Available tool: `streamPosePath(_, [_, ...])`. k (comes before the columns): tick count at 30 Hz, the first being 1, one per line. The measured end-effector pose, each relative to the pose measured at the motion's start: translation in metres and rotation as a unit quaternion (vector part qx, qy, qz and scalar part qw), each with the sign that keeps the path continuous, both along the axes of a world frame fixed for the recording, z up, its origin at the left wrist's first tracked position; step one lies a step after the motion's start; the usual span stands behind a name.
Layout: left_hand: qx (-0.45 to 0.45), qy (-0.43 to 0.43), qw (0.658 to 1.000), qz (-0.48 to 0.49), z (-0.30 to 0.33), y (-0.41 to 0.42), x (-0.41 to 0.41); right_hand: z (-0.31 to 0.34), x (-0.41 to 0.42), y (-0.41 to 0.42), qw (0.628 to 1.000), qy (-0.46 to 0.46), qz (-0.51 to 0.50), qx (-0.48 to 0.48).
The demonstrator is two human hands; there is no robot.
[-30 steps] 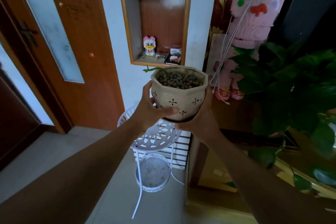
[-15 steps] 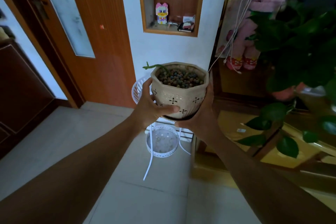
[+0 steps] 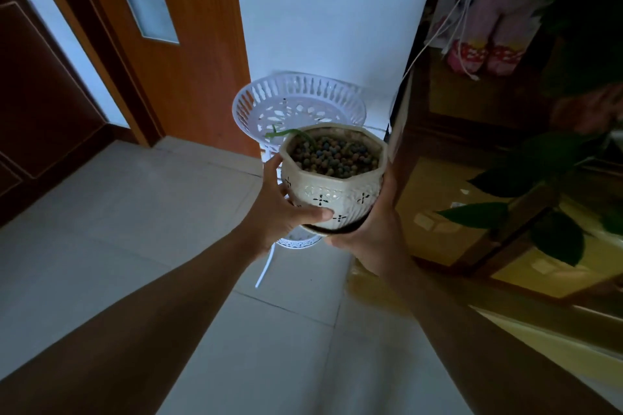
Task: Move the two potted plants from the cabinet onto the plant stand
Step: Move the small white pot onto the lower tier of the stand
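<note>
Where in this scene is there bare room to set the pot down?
The stand's top basket, just behind the pot held by left hand and right hand, looks empty. Bare floor tiles lie left. Right, leafy plant crowds the cabinet.

Glazed cream ceramic pot point(image 3: 333, 199), glossy, embossed with small dark cross motifs. Matt, rounded clay pebbles point(image 3: 332, 156) in mixed browns and greys. White openwork plant stand point(image 3: 296, 101), smooth, plastic or painted metal, unclear which. Orange-brown wooden door point(image 3: 199, 44), satin finish, frosted glass panel. Pale floor tiles point(image 3: 135, 219), smooth, dull sheen. Dark cabinet point(image 3: 472, 199), polished, mirror-like.
</note>
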State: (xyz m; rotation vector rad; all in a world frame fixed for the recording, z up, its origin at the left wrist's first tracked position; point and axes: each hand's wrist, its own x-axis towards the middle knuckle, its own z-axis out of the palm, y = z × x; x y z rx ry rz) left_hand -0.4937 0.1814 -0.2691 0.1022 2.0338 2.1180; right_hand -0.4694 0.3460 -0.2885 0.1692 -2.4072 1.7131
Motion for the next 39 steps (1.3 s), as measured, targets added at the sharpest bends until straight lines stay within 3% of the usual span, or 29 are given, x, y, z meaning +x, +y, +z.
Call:
streamPosePath(12, [-0.001, -0.052, 0.998, 0.017, -0.1, 0.017, -0.003, -0.103, -0.013, 0.02, 0.996, -0.056, 0.044, -0.062])
streamPosePath(31, [-0.013, -0.06, 0.998, -0.011, -0.216, 0.001, -0.107, -0.224, -0.106, 0.004, 0.999, -0.027, 0.011, 0.031])
streamPosePath(39, [-0.01, -0.045, 0.999, 0.012, -0.286, 0.002, -0.149, -0.299, -0.163, 0.006, 0.999, -0.018, 0.038, -0.007])
